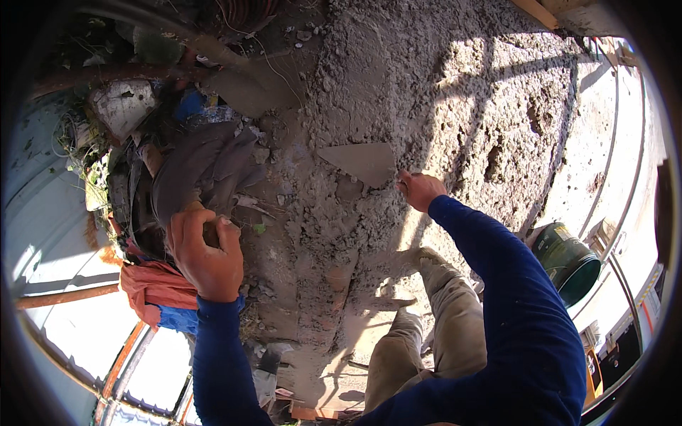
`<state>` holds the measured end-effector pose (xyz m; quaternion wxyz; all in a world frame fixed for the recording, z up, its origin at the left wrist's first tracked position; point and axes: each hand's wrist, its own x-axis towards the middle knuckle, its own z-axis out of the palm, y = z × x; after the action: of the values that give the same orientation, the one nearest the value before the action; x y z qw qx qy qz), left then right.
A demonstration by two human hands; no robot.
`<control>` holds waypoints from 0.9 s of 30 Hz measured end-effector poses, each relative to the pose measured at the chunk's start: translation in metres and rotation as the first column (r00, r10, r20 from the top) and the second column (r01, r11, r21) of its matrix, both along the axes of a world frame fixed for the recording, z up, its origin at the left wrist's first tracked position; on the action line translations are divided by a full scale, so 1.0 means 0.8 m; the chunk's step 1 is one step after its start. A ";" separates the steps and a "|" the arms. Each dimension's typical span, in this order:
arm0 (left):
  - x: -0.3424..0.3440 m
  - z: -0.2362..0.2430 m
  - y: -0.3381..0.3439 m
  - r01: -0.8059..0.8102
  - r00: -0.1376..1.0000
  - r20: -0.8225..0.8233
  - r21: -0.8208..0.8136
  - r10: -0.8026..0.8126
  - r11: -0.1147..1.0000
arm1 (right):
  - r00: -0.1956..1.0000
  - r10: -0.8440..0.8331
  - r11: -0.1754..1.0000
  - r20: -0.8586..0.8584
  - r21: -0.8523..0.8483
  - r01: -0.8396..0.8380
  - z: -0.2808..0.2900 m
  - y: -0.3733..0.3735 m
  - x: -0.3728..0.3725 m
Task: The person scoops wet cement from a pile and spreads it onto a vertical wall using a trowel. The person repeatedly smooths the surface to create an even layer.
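Note:
My right hand (421, 190) is closed round the handle of a pointed trowel, whose flat grey triangular blade (362, 160) lies against rough, grainy grey mortar (355, 85). My left hand (204, 252) has its fingers curled round a yellowish-brown object, perhaps a handle, mostly hidden by the hand. Just beyond it is a dark grey, folded-looking mass (202, 163); I cannot tell whether it is mortar or cloth, or whether it joins what the hand grips. My legs (440, 334) show below, in dusty pale trousers.
A green bucket (550, 252) lies tilted at the right, by sunlit ground (593, 142). At the left are red cloth (156, 287), blue cloth (175, 318), plants (82, 160), rusty pipes and a battered pale container (121, 106). Shadow bands cross the mortar. A timber edge (536, 14) shows at the top.

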<state>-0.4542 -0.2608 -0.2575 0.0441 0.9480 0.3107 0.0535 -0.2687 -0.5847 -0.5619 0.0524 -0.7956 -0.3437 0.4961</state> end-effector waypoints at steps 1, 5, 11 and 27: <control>-0.001 -0.002 0.000 -0.006 1.000 -0.010 -0.010 0.006 1.000 | 1.000 0.022 1.000 0.011 0.018 -0.022 -0.004 -0.004 -0.006; 0.000 -0.006 -0.002 0.010 1.000 -0.014 -0.036 -0.011 0.999 | 0.953 -0.290 0.955 0.091 0.082 0.284 -0.027 -0.004 0.024; -0.001 -0.006 -0.003 0.007 1.000 -0.021 -0.027 -0.007 1.000 | 0.772 -0.594 0.800 0.226 0.065 0.596 -0.060 -0.050 0.061; 0.000 0.000 -0.004 0.018 0.998 -0.054 -0.034 -0.020 0.999 | 0.741 -0.663 0.736 -0.109 0.086 0.671 -0.048 0.198 0.018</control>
<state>-0.4543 -0.2637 -0.2579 0.0518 0.9512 0.3035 0.0219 -0.2547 -0.4266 -0.6005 0.2863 -0.8431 -0.0627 0.4508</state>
